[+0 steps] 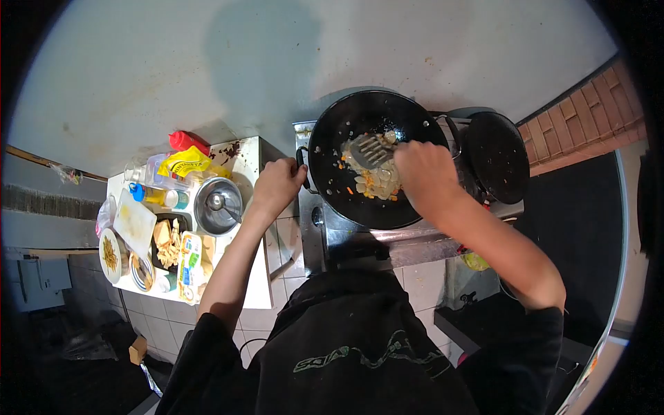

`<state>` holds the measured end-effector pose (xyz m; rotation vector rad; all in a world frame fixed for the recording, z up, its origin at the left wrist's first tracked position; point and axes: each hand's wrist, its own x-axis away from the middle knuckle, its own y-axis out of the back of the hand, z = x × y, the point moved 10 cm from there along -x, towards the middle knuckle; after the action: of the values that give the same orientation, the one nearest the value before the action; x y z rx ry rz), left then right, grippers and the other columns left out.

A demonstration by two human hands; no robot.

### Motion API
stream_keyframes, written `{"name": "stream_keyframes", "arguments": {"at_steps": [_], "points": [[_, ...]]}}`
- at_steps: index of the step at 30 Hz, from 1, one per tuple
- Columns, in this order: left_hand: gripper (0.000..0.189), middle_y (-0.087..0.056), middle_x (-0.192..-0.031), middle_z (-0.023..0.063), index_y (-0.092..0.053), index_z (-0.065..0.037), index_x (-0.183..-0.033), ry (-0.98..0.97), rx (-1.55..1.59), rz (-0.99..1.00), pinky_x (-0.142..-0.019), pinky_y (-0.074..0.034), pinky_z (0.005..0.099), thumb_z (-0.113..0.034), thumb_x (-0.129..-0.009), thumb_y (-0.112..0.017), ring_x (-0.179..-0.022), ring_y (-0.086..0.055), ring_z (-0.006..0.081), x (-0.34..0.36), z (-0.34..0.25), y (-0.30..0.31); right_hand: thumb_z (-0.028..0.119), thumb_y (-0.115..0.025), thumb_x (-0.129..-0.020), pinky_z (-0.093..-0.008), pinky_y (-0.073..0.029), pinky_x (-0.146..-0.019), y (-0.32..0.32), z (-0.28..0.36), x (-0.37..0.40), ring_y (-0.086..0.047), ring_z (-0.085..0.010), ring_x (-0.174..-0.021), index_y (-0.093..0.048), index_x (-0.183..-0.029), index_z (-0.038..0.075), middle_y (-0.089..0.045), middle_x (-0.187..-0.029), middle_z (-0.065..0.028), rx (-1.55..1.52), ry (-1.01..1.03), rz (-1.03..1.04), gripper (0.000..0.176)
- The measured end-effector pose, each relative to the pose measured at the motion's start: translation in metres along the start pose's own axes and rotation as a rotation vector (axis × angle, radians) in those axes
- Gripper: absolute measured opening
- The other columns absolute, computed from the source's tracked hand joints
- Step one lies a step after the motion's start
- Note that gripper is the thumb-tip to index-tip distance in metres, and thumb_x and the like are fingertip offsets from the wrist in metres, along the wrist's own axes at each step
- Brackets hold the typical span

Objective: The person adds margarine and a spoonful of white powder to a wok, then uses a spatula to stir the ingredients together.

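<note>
A black wok (353, 207) sits on the metal stove (346, 242), with pale sliced pieces and orange bits of food (377, 185) in its middle. My left hand (279, 181) is closed around the wok's left handle (302, 160). Over the wok, my right hand (423, 171) grips a slotted spatula (372, 151), whose head touches the food. The spatula's handle is hidden inside my right fist.
Left of the stove, a white table (252, 263) bears a metal bowl (218, 206) with a ladle-like utensil, a cutting board (134, 221), a yellow packet (184, 164) and a red bottle (188, 142). A dark round pan or lid (499, 158) lies right of the wok.
</note>
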<state>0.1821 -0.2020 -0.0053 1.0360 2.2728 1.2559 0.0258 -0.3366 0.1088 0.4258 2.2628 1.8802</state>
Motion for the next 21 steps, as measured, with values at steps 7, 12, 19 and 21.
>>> {"name": "stream_keyframes", "arguments": {"at_steps": [7,12,19,21], "points": [[0.035,-0.06,-0.066,0.0227,-0.063,0.003,-0.079,-0.03,0.007,0.016,-0.062,-0.047,0.045,-0.031,-0.09,-0.06,-0.067,-0.062,0.0402,0.001,0.0,-0.004,0.004,-0.066,-0.076,-0.0325,-0.056,-0.066,0.0,0.043,0.021,-0.071,-0.0228,-0.084,-0.071,-0.084,0.008,-0.07,-0.085,-0.0106,-0.001,0.009,0.129,0.011],[0.037,-0.061,-0.066,0.0215,-0.062,0.003,-0.08,-0.033,0.072,-0.015,-0.06,-0.046,0.0429,-0.033,-0.092,-0.06,-0.065,-0.061,0.0388,0.007,-0.001,0.002,0.009,-0.064,-0.079,-0.0341,-0.055,-0.067,0.005,-0.016,-0.013,-0.071,-0.023,-0.083,-0.066,-0.093,0.009,-0.068,-0.089,-0.0092,0.155,-0.05,-0.021,0.014],[0.032,-0.065,-0.074,0.0206,-0.062,0.001,-0.085,0.103,0.145,-0.1,-0.067,-0.049,0.0461,-0.03,-0.09,-0.063,-0.074,-0.064,0.0389,0.018,-0.004,0.008,0.01,-0.06,-0.08,-0.0333,-0.053,-0.063,0.001,-0.04,-0.061,-0.069,-0.0223,-0.077,-0.063,-0.105,0.01,-0.064,-0.09,-0.008,0.298,0.218,-0.324,0.025],[0.031,-0.064,-0.08,0.0186,-0.06,0.001,-0.086,0.077,0.109,-0.149,-0.067,-0.049,0.0455,-0.029,-0.089,-0.065,-0.076,-0.063,0.0381,0.019,-0.007,0.012,0.01,-0.059,-0.081,-0.0329,-0.053,-0.064,-0.011,-0.03,-0.063,-0.069,-0.0219,-0.077,-0.062,-0.107,0.01,-0.064,-0.089,-0.0075,0.316,0.341,-0.309,0.025]]}}
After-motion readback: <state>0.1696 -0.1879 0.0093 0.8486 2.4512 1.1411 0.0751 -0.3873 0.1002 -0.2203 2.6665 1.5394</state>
